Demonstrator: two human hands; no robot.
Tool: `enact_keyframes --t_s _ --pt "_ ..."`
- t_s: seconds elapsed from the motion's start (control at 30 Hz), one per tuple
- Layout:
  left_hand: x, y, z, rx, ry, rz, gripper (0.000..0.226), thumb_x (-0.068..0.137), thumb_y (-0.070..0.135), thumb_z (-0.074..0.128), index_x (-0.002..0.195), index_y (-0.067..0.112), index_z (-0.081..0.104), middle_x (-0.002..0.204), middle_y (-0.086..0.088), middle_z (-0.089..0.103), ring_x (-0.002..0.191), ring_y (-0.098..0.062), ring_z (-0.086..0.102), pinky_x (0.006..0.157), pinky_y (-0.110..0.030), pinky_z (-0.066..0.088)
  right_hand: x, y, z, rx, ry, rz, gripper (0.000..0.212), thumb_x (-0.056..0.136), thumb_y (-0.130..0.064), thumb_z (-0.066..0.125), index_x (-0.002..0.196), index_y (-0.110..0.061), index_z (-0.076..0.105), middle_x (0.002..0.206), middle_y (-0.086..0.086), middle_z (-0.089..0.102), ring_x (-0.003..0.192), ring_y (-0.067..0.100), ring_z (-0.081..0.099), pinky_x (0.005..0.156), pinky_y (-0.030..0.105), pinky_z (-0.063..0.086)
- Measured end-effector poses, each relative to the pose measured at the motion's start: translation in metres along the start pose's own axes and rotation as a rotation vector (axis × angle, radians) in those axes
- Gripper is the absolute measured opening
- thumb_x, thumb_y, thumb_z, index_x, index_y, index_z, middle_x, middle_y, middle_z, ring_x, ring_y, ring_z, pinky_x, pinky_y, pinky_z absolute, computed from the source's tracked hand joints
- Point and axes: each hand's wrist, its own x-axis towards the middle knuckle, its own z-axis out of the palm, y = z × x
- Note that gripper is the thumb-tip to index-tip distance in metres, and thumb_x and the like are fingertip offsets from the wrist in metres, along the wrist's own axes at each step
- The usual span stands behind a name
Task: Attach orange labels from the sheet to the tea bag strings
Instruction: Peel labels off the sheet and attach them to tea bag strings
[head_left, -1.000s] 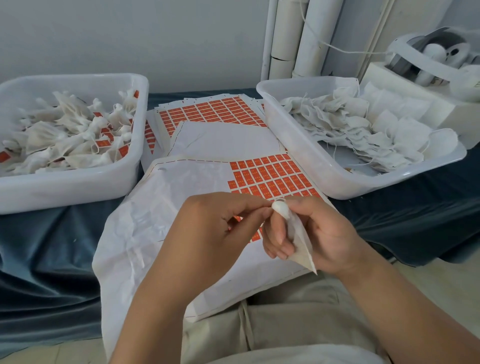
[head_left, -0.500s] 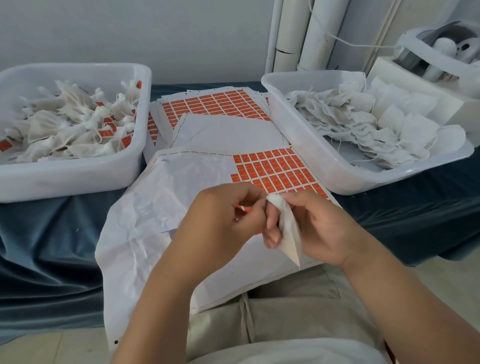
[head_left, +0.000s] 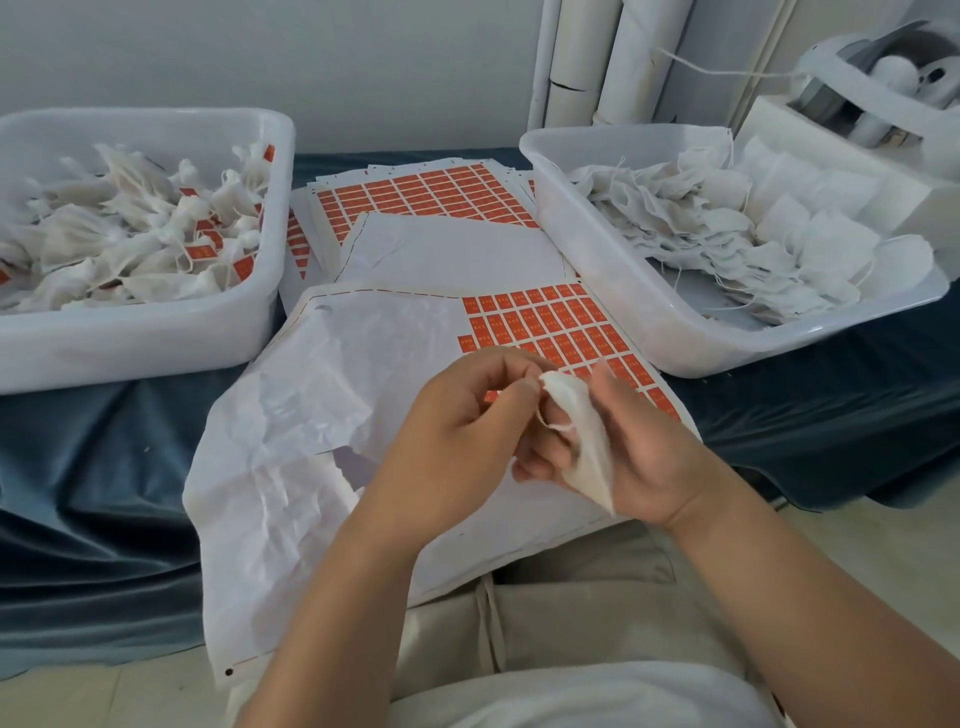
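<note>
My right hand (head_left: 631, 441) grips a white tea bag (head_left: 584, 434) that points down towards my lap, its thin string looping by my fingers. My left hand (head_left: 462, 431) pinches at the bag's top end with thumb and fingertips; a bit of orange shows under those fingers, too hidden to name. Both hands hover over the label sheet (head_left: 363, 395), whose orange labels (head_left: 545, 327) fill only its upper right part.
A white tub (head_left: 156, 343) on the left holds tea bags with orange labels. A white tub (head_left: 691, 338) on the right holds unlabelled bags. More label sheets (head_left: 426, 197) lie behind, on a dark blue cloth (head_left: 104, 467). A machine stands at far right.
The hands have stayed together at the bag's top. The tea bag has tilted a little in my right hand, and the camera view has dipped slightly.
</note>
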Motion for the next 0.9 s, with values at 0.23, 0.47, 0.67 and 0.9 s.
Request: enact_keyframes --t_s 0.23,0.47,0.67,0.9 --pt "-0.004 0.008 -0.005 0.02 0.002 0.048 0.031 0.113 0.02 0.038 0.103 0.001 0.061 0.089 -0.007 0.066 0.074 -0.008 0.068 0.063 -0.019 0.055 -0.01 -0.011 -0.002 -0.537 0.169 0.044 0.034 0.105 -0.054 0.057 0.116 -0.025 0.072 0.082 -0.008 0.071 0.087 0.023 0.066 0.094 0.062 0.053" --pt "-0.002 0.006 -0.02 0.216 0.079 0.09 0.034 0.101 0.048 0.05 0.08 0.023 0.058 0.065 0.005 0.061 0.056 -0.005 0.055 0.057 -0.016 0.047 -0.014 -0.025 0.012 -0.776 0.141 0.078 0.036 0.105 -0.055 0.048 0.088 -0.036 0.074 0.098 -0.002 0.077 0.1 0.018 0.073 0.083 0.021 0.053" --pt "-0.004 0.007 -0.035 0.348 0.104 0.091 0.026 0.091 0.05 0.063 0.08 0.027 0.067 0.059 0.007 0.069 0.048 -0.008 0.064 0.052 -0.011 0.049 -0.017 -0.023 0.004 -0.754 0.13 0.091 0.037 0.099 -0.062 0.058 0.085 -0.03 0.068 0.084 -0.007 0.065 0.094 0.017 0.069 0.111 0.057 0.048" --pt "-0.008 0.008 -0.051 0.429 0.058 0.108 0.016 0.092 0.042 0.064 0.095 0.032 0.076 0.08 0.02 0.076 0.075 -0.004 0.075 0.064 -0.01 0.054 -0.014 -0.022 0.0 -0.339 0.035 -0.018 0.031 0.11 -0.039 0.051 0.096 -0.019 0.07 0.08 -0.002 0.056 0.084 0.02 0.058 0.102 0.043 0.05"
